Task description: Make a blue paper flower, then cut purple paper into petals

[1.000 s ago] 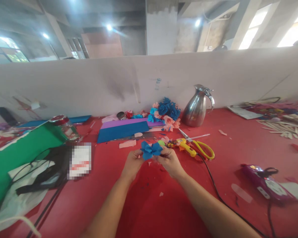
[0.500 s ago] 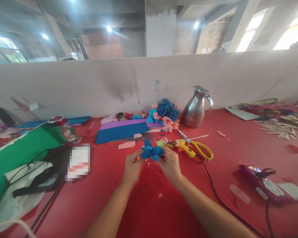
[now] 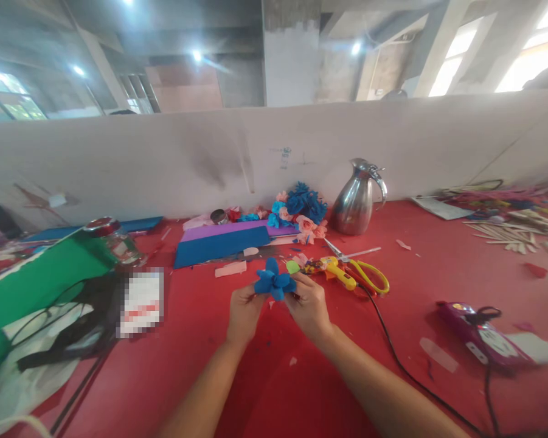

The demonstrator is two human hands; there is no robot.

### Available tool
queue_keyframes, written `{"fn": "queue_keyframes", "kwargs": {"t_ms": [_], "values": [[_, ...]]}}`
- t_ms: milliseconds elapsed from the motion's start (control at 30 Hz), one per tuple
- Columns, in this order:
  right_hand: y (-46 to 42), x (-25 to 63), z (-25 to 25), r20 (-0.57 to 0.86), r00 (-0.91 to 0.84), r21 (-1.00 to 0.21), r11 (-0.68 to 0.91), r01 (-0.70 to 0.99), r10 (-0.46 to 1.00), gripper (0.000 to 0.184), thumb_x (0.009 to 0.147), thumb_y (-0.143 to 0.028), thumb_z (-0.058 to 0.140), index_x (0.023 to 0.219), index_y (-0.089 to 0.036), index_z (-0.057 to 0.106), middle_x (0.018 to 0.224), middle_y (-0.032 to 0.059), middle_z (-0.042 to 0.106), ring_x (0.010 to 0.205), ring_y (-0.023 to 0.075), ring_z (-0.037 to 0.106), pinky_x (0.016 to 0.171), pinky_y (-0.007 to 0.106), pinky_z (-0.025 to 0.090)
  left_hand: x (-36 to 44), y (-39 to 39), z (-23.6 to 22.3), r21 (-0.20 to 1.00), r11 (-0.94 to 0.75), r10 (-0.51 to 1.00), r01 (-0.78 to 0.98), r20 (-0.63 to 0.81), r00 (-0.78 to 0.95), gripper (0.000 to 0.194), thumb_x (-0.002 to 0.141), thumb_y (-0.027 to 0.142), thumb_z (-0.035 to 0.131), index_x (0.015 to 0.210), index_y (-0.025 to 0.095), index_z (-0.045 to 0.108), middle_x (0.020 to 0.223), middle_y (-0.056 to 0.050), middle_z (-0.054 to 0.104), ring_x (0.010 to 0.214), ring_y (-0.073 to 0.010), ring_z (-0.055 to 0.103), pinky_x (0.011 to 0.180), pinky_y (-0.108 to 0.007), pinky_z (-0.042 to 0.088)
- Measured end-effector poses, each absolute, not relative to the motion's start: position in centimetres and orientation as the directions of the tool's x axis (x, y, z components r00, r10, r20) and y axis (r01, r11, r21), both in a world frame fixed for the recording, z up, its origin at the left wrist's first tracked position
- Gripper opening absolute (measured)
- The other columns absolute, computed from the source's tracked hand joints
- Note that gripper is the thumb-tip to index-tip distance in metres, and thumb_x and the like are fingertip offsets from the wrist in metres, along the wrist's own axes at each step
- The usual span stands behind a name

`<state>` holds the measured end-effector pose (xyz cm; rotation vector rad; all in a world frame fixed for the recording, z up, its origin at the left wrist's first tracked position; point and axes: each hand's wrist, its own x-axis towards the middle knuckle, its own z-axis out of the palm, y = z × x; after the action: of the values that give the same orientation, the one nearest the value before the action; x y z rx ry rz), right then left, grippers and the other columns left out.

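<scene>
A blue paper flower (image 3: 274,280) with several rounded petals is held up above the red table (image 3: 274,389). My left hand (image 3: 245,310) pinches it from the left side, fingers closed at the petals' edge. On the other side my right hand (image 3: 309,304) grips it too, with the fingertips partly hidden behind the petals. Just beyond my right hand lie a green paper piece (image 3: 292,267) and a yellow glue gun (image 3: 340,272). Yellow-handled scissors (image 3: 369,275) rest beside the glue gun.
Behind are blue paper sheets (image 3: 223,246), finished paper flowers (image 3: 306,204) and a steel jug (image 3: 356,201). A purple power strip (image 3: 478,334) sits at right, its cable trailing forward. Left stand a glass jar (image 3: 116,240) and a green board (image 3: 55,277). Wooden sticks (image 3: 506,236) lie far right.
The blue flower has turned slightly between my hands and shifted a little left. Both hands keep hold of it. The whole view has drifted slightly.
</scene>
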<state>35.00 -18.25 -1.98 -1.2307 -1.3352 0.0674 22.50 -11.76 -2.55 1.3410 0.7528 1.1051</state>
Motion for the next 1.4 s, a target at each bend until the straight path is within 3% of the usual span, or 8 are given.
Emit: {"fn": "queue_keyframes", "kwargs": {"t_ms": [267,600,767,867,1100,1200,1267,1400], "values": [[-17.7,34.9,-1.5,0.541,0.427,-0.821,0.347,0.452,0.725,0.018,0.080,-0.018,0.057,0.065,-0.019,0.067,0.066,0.0013,0.063,0.060,0.0136,0.056,0.055,0.022,0.041,22.7,-12.0,-1.7,0.987,-0.104,0.890,-0.126,0.149,0.430,0.018,0.069,0.029,0.069,0.083,0.020,0.077,0.075,-0.002,0.073,0.076,-0.0198,0.063,0.079,-0.032,0.048],[-17.1,34.5,-1.8,0.442,0.353,-0.850,0.259,0.460,0.824,0.017,0.080,-0.021,0.055,0.071,-0.019,0.069,0.073,0.0023,0.066,0.064,0.0145,0.058,0.057,0.023,0.043,22.8,-11.3,-1.3,0.993,-0.090,0.949,-0.074,0.108,0.297,0.017,0.063,0.032,0.069,0.053,0.018,0.068,0.052,0.002,0.059,0.056,-0.0135,0.050,0.059,-0.025,0.041],[-16.9,34.9,-1.7,0.373,0.462,-0.919,0.250,0.306,0.805,0.011,0.078,-0.026,0.061,0.076,-0.019,0.069,0.070,0.0009,0.066,0.064,0.0154,0.058,0.059,0.024,0.046,22.9,-11.8,-1.1,0.988,-0.152,0.874,-0.013,0.140,0.466,0.025,0.072,0.035,0.063,0.087,0.019,0.076,0.059,0.001,0.063,0.055,-0.0133,0.051,0.058,-0.025,0.042],[-17.9,34.9,-0.9,0.557,0.508,-0.823,0.354,0.444,0.657,0.012,0.083,-0.022,0.056,0.078,-0.019,0.067,0.075,0.0017,0.064,0.067,0.0142,0.057,0.061,0.024,0.046,22.9,-12.2,-1.1,0.973,-0.229,0.849,0.040,0.179,0.498,0.034,0.075,0.037,0.059,0.102,0.020,0.072,0.064,0.000,0.066,0.055,-0.0136,0.054,0.057,-0.025,0.044],[-17.7,34.0,1.7,0.883,0.264,-0.436,0.468,0.769,0.387,0.015,0.083,-0.013,0.050,0.071,-0.021,0.057,0.067,-0.0002,0.055,0.060,0.0125,0.051,0.055,0.022,0.040,22.5,-11.3,-1.9,0.923,-0.316,0.947,0.218,0.293,0.131,0.025,0.076,0.034,0.053,0.085,0.022,0.073,0.076,-0.003,0.068,0.061,-0.0142,0.058,0.050,-0.022,0.045],[-12.1,35.5,4.5,0.769,0.354,-0.578,0.344,0.740,0.532,0.015,0.084,-0.025,0.052,0.073,-0.021,0.061,0.071,0.0021,0.060,0.066,0.0146,0.054,0.064,0.025,0.042,22.2,-10.4,-2.4,0.933,-0.309,0.951,0.184,0.298,0.084,0.032,0.076,0.035,0.054,0.101,0.023,0.070,0.083,-0.003,0.068,0.056,-0.0121,0.056,0.050,-0.022,0.046],[-7.6,37.3,6.4,0.537,0.497,-0.763,0.141,0.631,0.682,0.014,0.082,-0.029,0.054,0.077,-0.021,0.065,0.079,0.0032,0.065,0.076,0.0167,0.058,0.071,0.026,0.042,22.1,-9.9,-2.8,0.938,-0.308,0.951,0.161,0.298,0.085,0.037,0.075,0.035,0.054,0.106,0.022,0.068,0.082,-0.003,0.066,0.053,-0.0112,0.054,0.048,-0.022,0.044],[-2.5,40.0,7.3,0.393,0.536,-0.840,0.055,0.539,0.747,0.007,0.070,-0.025,0.062,0.068,-0.019,0.064,0.063,0.0020,0.064,0.069,0.0186,0.060,0.066,0.026,0.043,22.0,-9.4,-3.7,0.947,-0.294,0.954,0.132,0.282,0.102,0.038,0.075,0.034,0.054,0.107,0.020,0.068,0.078,-0.003,0.064,0.052,-0.0115,0.053,0.047,-0.023,0.043]]}}
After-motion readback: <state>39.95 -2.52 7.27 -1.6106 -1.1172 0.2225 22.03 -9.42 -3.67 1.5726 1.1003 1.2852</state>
